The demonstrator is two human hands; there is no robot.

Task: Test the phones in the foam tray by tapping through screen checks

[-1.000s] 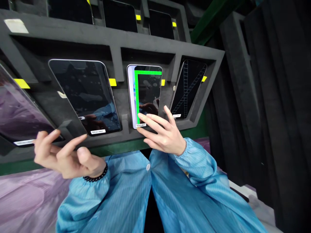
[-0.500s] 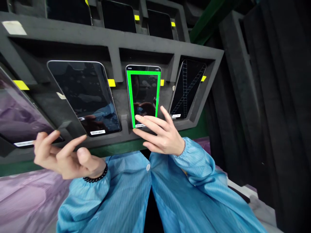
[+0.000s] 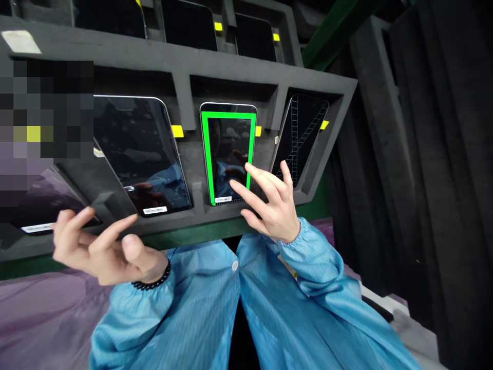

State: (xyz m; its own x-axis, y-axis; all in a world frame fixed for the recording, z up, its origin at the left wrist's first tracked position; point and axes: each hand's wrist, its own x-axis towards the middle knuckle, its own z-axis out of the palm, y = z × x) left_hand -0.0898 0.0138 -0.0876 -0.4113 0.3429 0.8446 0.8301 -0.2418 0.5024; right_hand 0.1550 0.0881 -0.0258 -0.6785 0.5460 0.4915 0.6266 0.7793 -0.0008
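A smartphone with a green border on its screen [image 3: 227, 146] lies in a compartment of the dark foam tray [image 3: 127, 54]. Over its lower right part is my right hand [image 3: 275, 208], fingers spread, holding nothing; whether a fingertip touches the glass I cannot tell. Right of it, a phone showing a white grid pattern [image 3: 300, 136] is partly covered by my fingers. My left hand [image 3: 108, 252] hovers, fingers apart and empty, at the tray's front edge. Its index fingertip is by the lower left corner of a dark-screened phone [image 3: 142, 154]. Another phone [image 3: 61, 198] lies at the far left, partly blurred out.
Behind, a second row holds more dark phones [image 3: 188, 25]. Yellow tabs [image 3: 177, 131] stick up beside the phones. Green rails [image 3: 335, 38] run along the tray, and dark stacked foam trays [image 3: 419, 128] stand on the right. A blurred patch hides the left side.
My right hand has moved right and slightly up from the green-bordered phone's lower edge. The status line at the top of that screen has given way to green. My left hand stays put.
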